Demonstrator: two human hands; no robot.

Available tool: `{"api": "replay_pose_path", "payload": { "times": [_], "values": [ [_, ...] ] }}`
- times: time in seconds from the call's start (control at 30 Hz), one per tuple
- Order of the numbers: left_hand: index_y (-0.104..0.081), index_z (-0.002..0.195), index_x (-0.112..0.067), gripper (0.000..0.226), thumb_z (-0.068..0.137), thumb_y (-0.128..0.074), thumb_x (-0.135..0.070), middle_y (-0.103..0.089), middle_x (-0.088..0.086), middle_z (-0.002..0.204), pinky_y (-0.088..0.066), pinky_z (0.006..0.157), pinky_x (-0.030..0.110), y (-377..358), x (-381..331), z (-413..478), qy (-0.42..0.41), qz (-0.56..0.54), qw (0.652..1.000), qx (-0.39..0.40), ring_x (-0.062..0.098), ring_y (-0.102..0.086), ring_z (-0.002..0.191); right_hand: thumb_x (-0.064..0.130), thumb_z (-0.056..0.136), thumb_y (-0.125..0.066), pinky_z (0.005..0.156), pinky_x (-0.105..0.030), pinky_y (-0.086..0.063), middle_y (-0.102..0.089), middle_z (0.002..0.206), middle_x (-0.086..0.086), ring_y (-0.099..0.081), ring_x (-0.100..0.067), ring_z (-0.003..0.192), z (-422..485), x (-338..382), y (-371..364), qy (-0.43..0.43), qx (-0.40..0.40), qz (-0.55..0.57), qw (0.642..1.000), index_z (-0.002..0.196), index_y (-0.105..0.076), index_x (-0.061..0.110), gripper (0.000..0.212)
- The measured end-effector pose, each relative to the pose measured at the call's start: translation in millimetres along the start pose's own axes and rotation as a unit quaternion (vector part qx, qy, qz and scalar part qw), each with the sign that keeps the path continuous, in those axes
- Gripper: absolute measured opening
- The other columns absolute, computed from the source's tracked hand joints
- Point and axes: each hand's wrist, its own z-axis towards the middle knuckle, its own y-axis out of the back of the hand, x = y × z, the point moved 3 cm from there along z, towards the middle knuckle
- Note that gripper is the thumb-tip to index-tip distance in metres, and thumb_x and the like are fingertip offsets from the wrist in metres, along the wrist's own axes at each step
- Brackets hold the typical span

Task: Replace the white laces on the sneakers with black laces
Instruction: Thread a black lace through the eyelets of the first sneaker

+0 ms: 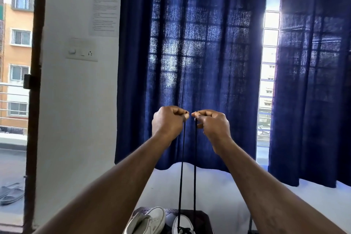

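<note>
A blue curtain (190,43) fills the middle of the frame. Before it, at centre, the left hand (167,121) and right hand (210,123) are raised side by side, each pinching one end of a black lace (181,167). Both strands drop taut to a white sneaker (183,223) at bottom centre; a second sneaker (150,220) lies tilted just left. To lace well, bring the ends level, pulling evenly.

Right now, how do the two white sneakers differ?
The left white sneaker lies tipped sideways; the right white sneaker stands upright. The left one shows no lace; the right one carries the black lace, its ends pinched by the left hand and right hand. Both are white.
</note>
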Motion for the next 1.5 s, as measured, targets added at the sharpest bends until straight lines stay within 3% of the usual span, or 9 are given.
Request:
{"api": "replay_pose_path", "payload": {
  "times": [0.17,0.5,0.7,0.83,0.93,1.07,1.23,1.37,1.5],
  "values": [
    [-0.081,0.081,-0.029,0.007,0.083,-0.087,-0.026,-0.078,-0.011,0.077,-0.065,0.078,0.039,-3,1,-4,0.008,-0.046,0.999,0.016,0.008,-0.071,0.07,0.026,0.094,-0.076,0.06,-0.022,-0.05,-0.074,0.071,0.007,-0.064,-0.009,0.067,-4,-5,-2,0.0,0.011,0.031,0.999,0.084,-0.082,0.025,0.012],
    [-0.08,0.096,-0.006,0.008,0.089,-0.081,-0.008,-0.08,0.01,0.089,-0.064,0.073,0.028,-14,5,-23,0.099,-0.205,0.971,0.075,0.024,-0.079,0.086,0.006,0.095,-0.069,0.066,-0.026,-0.055,-0.078,0.083,0.001,-0.07,-0.012,0.073,-17,-27,-2,0.009,0.019,0.058,0.998,0.09,-0.079,0.021,0.019],
    [-0.078,0.091,-0.004,0.004,0.088,-0.081,-0.004,-0.08,0.011,0.089,-0.062,0.067,0.026,-16,9,-26,0.108,-0.189,0.974,0.06,0.02,-0.079,0.08,0.009,0.091,-0.075,0.078,-0.03,-0.057,-0.08,0.091,0.0,-0.075,-0.015,0.085,-27,-34,-1,0.028,0.067,0.078,0.994,0.098,-0.08,0.022,0.015],
    [-0.078,0.081,-0.016,0.015,0.092,-0.075,-0.006,-0.079,0.006,0.084,-0.06,0.061,0.027,-20,12,-28,0.072,-0.121,0.989,0.047,0.016,-0.075,0.072,0.015,0.089,-0.081,0.073,-0.026,-0.054,-0.079,0.089,-0.001,-0.073,-0.011,0.077,-31,-45,-1,0.016,0.057,0.073,0.996,0.1,-0.076,0.018,0.013],
    [-0.077,0.078,-0.029,0.017,0.093,-0.074,-0.02,-0.076,-0.008,0.074,-0.061,0.065,0.031,-20,11,-27,0.016,-0.04,0.999,0.028,0.008,-0.071,0.061,0.03,0.095,-0.075,0.063,-0.016,-0.051,-0.077,0.082,0.002,-0.069,-0.005,0.069,-40,-48,-7,0.016,0.081,0.008,0.997,0.096,-0.075,0.02,0.01],
    [-0.075,0.08,-0.03,0.017,0.096,-0.072,-0.025,-0.077,-0.013,0.077,-0.054,0.06,0.028,-18,11,-30,-0.007,-0.012,0.999,0.044,0.003,-0.065,0.057,0.035,0.098,-0.07,0.062,-0.02,-0.049,-0.071,0.076,-0.001,-0.059,-0.006,0.063,-49,-61,-12,0.011,0.12,-0.054,0.991,0.087,-0.073,0.018,0.021],
    [-0.064,0.094,-0.018,0.016,0.106,-0.055,-0.015,-0.079,-0.007,0.085,-0.052,0.055,0.022,-14,20,-34,0.028,-0.086,0.994,0.057,0.006,-0.062,0.064,0.021,0.101,-0.065,0.059,-0.019,-0.048,-0.079,0.09,0.001,-0.062,-0.013,0.064,-61,-74,-9,-0.017,0.165,-0.036,0.985,0.099,-0.066,0.011,0.01],
    [-0.063,0.096,-0.013,0.013,0.105,-0.055,-0.011,-0.078,0.001,0.082,-0.057,0.058,0.024,-7,28,-40,0.051,-0.15,0.987,0.021,0.011,-0.062,0.062,0.015,0.097,-0.067,0.066,-0.026,-0.056,-0.079,0.082,0.002,-0.065,-0.007,0.066,-81,-109,-14,-0.054,0.223,-0.136,0.964,0.097,-0.066,0.014,0.002],
    [-0.069,0.088,-0.014,0.014,0.097,-0.064,-0.006,-0.077,0.003,0.079,-0.064,0.064,0.032,8,49,-48,0.004,-0.083,0.997,-0.006,0.013,-0.065,0.061,0.018,0.091,-0.072,0.07,-0.018,-0.052,-0.075,0.071,0.013,-0.065,0.001,0.065,-92,-143,-3,-0.029,0.146,-0.241,0.959,0.082,-0.067,0.024,0.012]
  ]
}}
